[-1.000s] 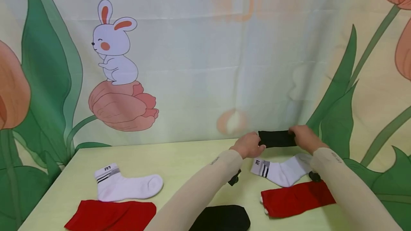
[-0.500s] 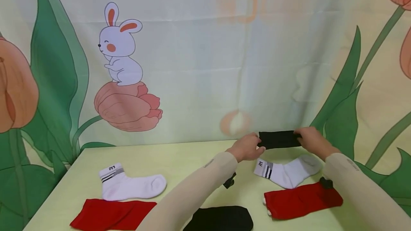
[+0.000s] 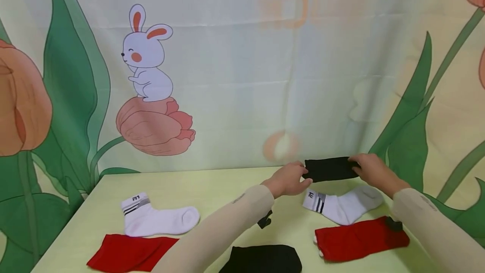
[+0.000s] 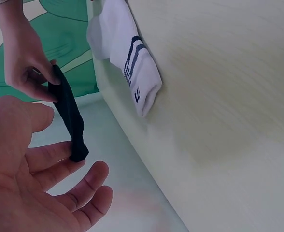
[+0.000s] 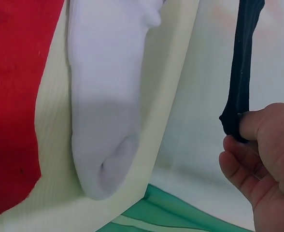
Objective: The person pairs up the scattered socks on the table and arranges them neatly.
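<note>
A black sock (image 3: 329, 169) is stretched level at the back right of the table, just beyond a white sock (image 3: 350, 203). My right hand (image 3: 379, 172) pinches its right end; in the right wrist view the thumb lies against the black sock (image 5: 243, 63) with fingertips beneath. At the opposite end is my left hand (image 3: 289, 179). The left wrist view shows the left hand (image 4: 40, 179) with thumb lifted away and fingers spread, the sock's end touching two of them. The white sock has dark stripes at its cuff.
A red sock (image 3: 361, 239) lies in front of the white one. On the left are another white sock (image 3: 163, 220) and another red sock (image 3: 132, 252). A second black sock (image 3: 263, 259) lies at the front, partly cut off. A printed curtain (image 3: 227, 96) hangs behind the table.
My left hand's thumb and fingers have loosened from the black sock's left end. The right hand keeps its pinch. The black sock sits slightly lower, and the whole view has shifted a little.
</note>
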`<state>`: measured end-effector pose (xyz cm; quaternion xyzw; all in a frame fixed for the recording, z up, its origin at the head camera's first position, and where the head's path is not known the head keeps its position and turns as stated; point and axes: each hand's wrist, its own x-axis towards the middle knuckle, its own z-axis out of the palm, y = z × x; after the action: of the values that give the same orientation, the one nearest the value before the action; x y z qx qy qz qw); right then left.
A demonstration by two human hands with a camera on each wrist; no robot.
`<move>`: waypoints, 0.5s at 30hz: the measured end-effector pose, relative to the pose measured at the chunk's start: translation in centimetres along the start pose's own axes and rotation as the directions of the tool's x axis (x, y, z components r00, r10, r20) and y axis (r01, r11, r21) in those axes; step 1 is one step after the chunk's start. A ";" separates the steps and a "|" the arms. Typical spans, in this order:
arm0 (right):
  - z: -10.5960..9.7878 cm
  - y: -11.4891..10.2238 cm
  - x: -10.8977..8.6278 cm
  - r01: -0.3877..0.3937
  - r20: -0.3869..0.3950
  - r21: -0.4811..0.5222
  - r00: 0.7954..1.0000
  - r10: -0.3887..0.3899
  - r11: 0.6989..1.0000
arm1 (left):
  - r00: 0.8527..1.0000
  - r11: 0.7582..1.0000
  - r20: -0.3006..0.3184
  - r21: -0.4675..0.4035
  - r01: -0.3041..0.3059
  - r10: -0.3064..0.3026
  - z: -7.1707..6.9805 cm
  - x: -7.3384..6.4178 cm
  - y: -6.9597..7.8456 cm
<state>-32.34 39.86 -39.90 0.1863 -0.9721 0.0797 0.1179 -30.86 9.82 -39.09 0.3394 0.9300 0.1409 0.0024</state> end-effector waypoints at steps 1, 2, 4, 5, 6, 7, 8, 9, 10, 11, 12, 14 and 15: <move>-0.1 -0.2 0.0 0.003 -0.003 0.008 1.000 -0.003 1.000 | 1.000 1.000 -0.001 -0.002 -0.001 0.001 -0.1 -0.2 -0.1; -0.2 -0.5 -0.1 0.004 -0.001 0.018 1.000 -0.004 1.000 | 1.000 1.000 -0.003 -0.002 -0.006 0.006 -0.2 -0.3 -0.3; -0.4 -0.9 -0.4 0.006 0.003 0.037 1.000 -0.006 0.999 | 1.000 1.000 -0.005 -0.003 -0.022 0.022 -0.3 -0.6 -0.5; -0.5 -1.1 -0.6 0.009 0.003 0.044 1.000 -0.009 0.999 | 0.999 0.999 -0.004 -0.004 -0.032 0.032 -0.3 -0.8 -0.6; -0.6 -1.3 -0.8 0.013 0.003 0.052 1.000 -0.013 0.999 | 0.999 0.999 -0.003 -0.004 -0.043 0.043 -0.3 -1.0 -0.8; -0.7 -1.6 -0.9 0.019 0.003 0.057 1.000 -0.019 0.998 | 0.999 0.999 -0.002 -0.010 -0.050 0.050 -0.4 -1.2 -0.9; -0.7 -1.8 -1.1 0.024 0.003 0.061 1.000 -0.024 0.998 | 0.998 0.998 -0.001 -0.015 -0.056 0.055 -0.4 -1.4 -1.0; -0.8 -2.0 -1.2 0.031 -0.002 0.066 1.000 -0.031 0.997 | 0.999 0.998 -0.002 -0.023 -0.055 0.055 -0.5 -1.7 -1.2; -0.8 -2.3 -1.2 0.037 -0.004 0.073 0.999 -0.037 0.997 | 0.999 0.998 -0.003 -0.027 -0.052 0.052 -0.5 -2.0 -1.4; -0.8 -2.6 -1.2 0.041 -0.005 0.082 0.999 -0.041 0.996 | 0.999 0.998 -0.006 -0.030 -0.052 0.052 -0.6 -2.3 -1.7; -0.8 -2.9 -1.2 0.046 -0.006 0.090 0.999 -0.046 0.995 | 0.999 0.998 -0.010 -0.036 -0.051 0.051 -0.7 -2.6 -1.9; -0.9 -3.6 -1.1 0.056 -0.009 0.100 0.998 -0.055 0.993 | 0.998 0.997 -0.019 -0.044 -0.058 0.057 -0.8 -3.2 -2.5; -0.9 -4.0 -1.0 0.060 -0.009 0.108 0.998 -0.060 0.992 | 0.998 0.997 -0.023 -0.046 -0.065 0.064 -0.9 -3.4 -2.7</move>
<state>-29.76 36.74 -38.85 0.2213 -0.9600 0.1291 0.1127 -30.04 5.42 -39.22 0.3678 0.9149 0.1665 -0.0043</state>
